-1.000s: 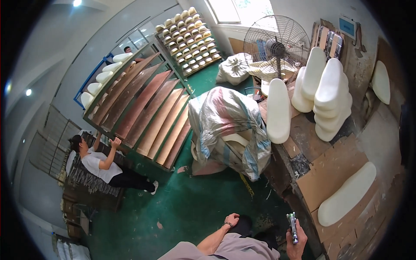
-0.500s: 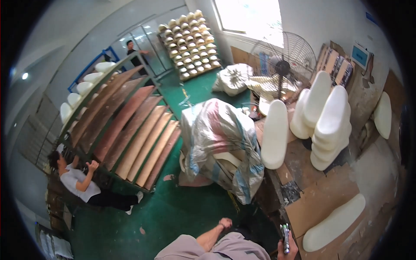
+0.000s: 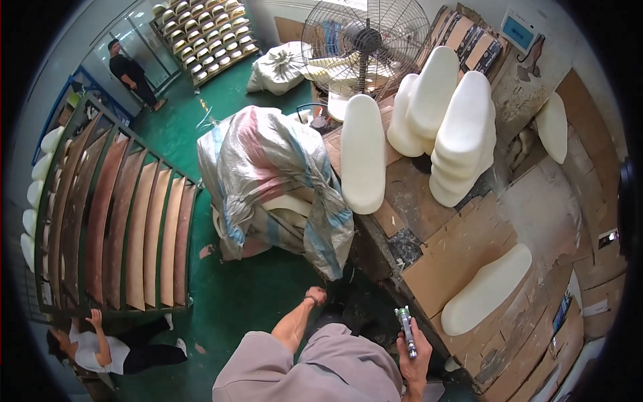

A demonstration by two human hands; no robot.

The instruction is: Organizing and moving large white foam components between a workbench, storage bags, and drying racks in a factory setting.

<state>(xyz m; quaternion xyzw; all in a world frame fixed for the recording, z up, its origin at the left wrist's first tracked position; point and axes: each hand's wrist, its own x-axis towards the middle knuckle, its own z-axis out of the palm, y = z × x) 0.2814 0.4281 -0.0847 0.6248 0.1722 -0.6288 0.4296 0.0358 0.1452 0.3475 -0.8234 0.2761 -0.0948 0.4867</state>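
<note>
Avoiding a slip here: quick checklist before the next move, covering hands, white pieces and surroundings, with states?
1. Right hand gripping metal tool: ok.
2. Left hand free: cannot tell, fingers curled.
3. Nearest white piece flat on cardboard, uncovered: ok.
4. White stack apart from both hands: ok, farther back.
5. Person in white shirt away from both hands: ok, beside the rack.
6. Fan stopped: cannot tell.
</note>
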